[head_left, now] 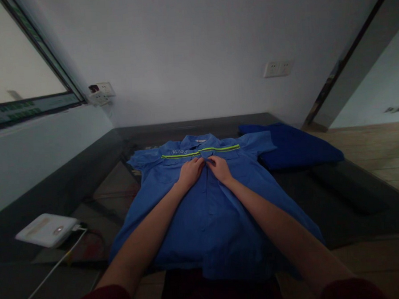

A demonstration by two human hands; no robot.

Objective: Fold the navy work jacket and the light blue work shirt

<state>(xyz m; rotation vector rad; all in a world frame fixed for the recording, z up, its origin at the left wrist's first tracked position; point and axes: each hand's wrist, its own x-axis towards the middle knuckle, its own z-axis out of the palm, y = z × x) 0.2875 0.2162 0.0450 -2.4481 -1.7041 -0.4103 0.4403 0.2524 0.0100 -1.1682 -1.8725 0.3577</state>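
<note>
A blue short-sleeved shirt (189, 212) lies spread face up, its collar away from me and its hem at my side. Yellow-green stripes cross its chest, with pale lettering at the left. At the front placket, just below the stripes, my left hand (191, 171) pinches the cloth edge. Close beside it, my right hand (219, 168) also has its fingers closed on the placket. The fingertips nearly meet, and any button between them is too small to make out.
The shirt lies on a dark table (299, 198). A folded dark blue cloth (293, 144) lies at the right. On the left is a white device (48, 229) with a white cable (52, 271). Behind stands a pale wall (188, 56) with sockets (278, 68).
</note>
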